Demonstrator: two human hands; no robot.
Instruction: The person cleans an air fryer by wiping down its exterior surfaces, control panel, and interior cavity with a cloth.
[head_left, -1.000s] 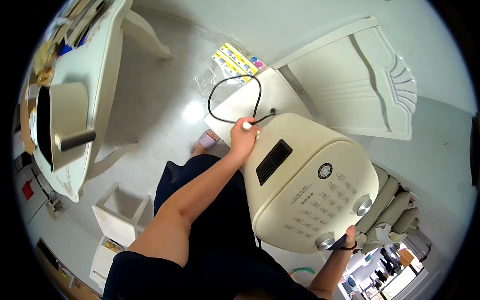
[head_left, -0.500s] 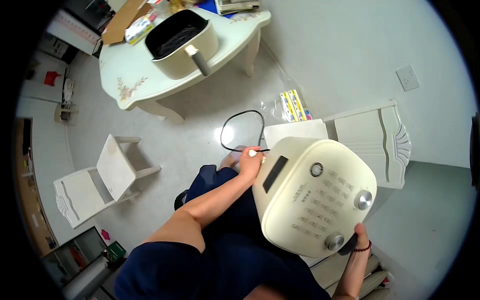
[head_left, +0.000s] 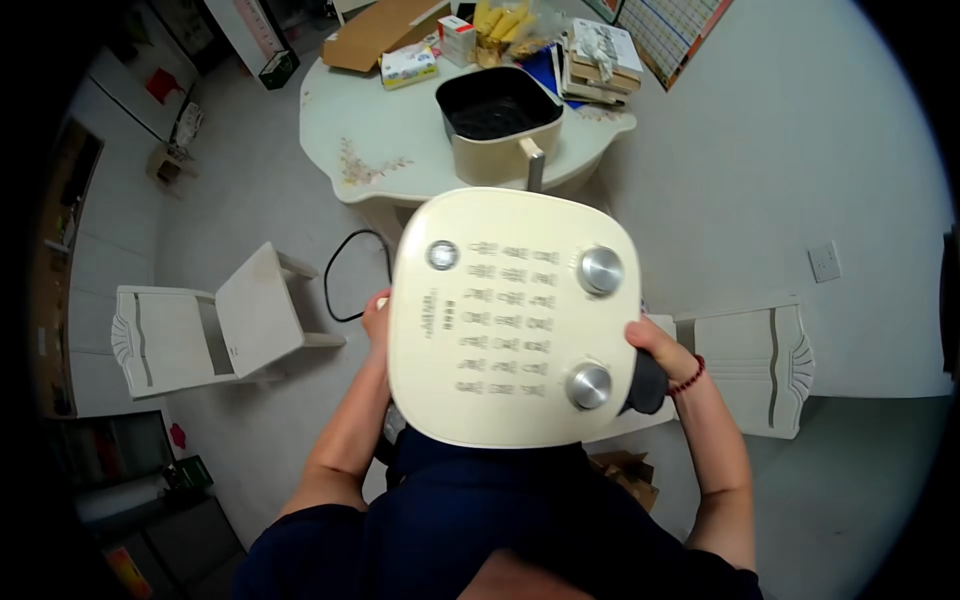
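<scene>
A cream air fryer (head_left: 510, 330) is held up in front of my body, its top with two silver knobs and rows of printed symbols facing me. My left hand (head_left: 376, 325) is at its left side, fingers mostly hidden behind the body. A small white piece shows by that hand, beside a looped black power cord (head_left: 328, 285). At the other side, my right hand (head_left: 662, 352) grips the air fryer near a dark grey handle-like part (head_left: 647, 385), thumb on the top edge. The cream fryer basket (head_left: 490, 155), black inside, stands on the table beyond.
The pale table (head_left: 375, 130) carries an opened cardboard box (head_left: 385, 35), a tissue pack (head_left: 409, 66), yellow-filled bags (head_left: 505, 25) and stacked books (head_left: 600, 65). White chairs stand left (head_left: 255, 310) and right (head_left: 745, 365). A cardboard box (head_left: 630, 478) lies on the floor behind.
The air fryer has moved left and straightened, carried by both hands, and now faces the table. My view has turned with it. The cord loop hangs further left.
</scene>
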